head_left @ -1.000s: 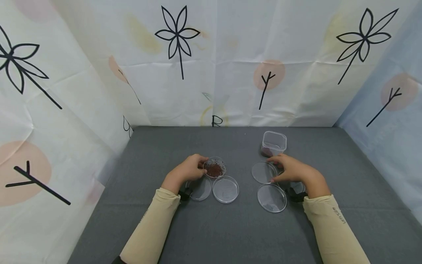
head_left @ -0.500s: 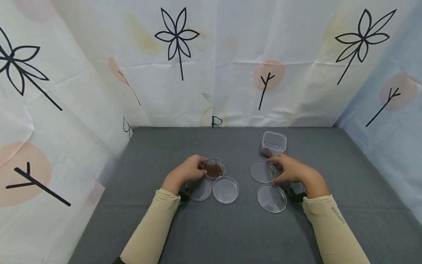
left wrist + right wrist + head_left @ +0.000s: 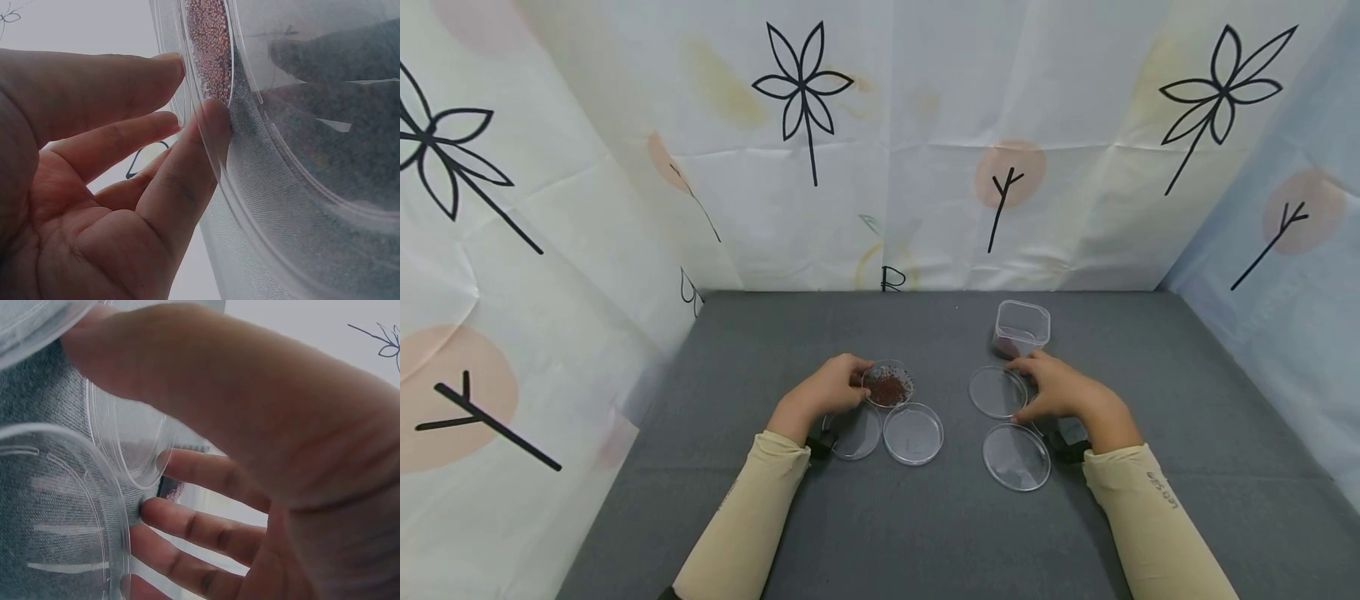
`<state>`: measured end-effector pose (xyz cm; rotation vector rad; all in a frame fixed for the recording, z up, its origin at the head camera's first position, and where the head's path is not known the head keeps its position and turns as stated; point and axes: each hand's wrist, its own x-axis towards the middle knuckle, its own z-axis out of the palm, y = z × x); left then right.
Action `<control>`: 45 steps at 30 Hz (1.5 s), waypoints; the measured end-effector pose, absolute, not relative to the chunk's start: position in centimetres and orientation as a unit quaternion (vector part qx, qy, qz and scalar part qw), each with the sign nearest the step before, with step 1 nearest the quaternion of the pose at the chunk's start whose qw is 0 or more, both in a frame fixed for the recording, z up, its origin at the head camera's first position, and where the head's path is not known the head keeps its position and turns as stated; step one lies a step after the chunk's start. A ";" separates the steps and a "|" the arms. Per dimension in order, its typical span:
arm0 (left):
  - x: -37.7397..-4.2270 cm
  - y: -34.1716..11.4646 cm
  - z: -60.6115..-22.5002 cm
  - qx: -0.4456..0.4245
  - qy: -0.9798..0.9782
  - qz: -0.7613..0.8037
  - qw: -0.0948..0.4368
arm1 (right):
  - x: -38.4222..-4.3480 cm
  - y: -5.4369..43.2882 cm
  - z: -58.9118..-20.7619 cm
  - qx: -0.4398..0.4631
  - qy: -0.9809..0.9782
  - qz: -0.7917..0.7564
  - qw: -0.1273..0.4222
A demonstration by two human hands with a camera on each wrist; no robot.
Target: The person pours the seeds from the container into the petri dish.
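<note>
My left hand grips the left edge of a clear petri dish with thumb and fingers. Reddish-brown granules cover part of its bottom. Two more petri dishes lie nearer me, one partly under my left wrist and one beside it. On the right, my right hand has its fingers spread. Its index fingertip touches the rim of a petri dish, while the thumb rests at the edge of a nearer one. A third dish is mostly hidden beneath the right wrist.
Behind my right hand stands a clear square plastic tub with dark reddish contents at its bottom. Grey cloth covers the table. A patterned white curtain hangs along the back and sides.
The nearest right-hand petri dish has slid slightly toward me along with my right thumb. My left hand keeps its hold on the dish of granules.
</note>
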<state>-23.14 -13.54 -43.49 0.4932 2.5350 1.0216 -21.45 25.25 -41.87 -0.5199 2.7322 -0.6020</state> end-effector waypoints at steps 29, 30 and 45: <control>-23.0 -13.5 -43.5 0.180 0.894 0.366 0.185 | -21.0 26.3 -40.4 -0.185 0.928 -0.304 0.106; -23.0 -13.5 -43.5 0.179 0.894 0.367 0.184 | -21.0 26.2 -40.4 -0.186 0.927 -0.308 0.105; -22.8 -13.6 -43.2 0.178 0.895 0.369 0.178 | -21.1 25.2 -40.8 -0.197 0.912 -0.346 0.099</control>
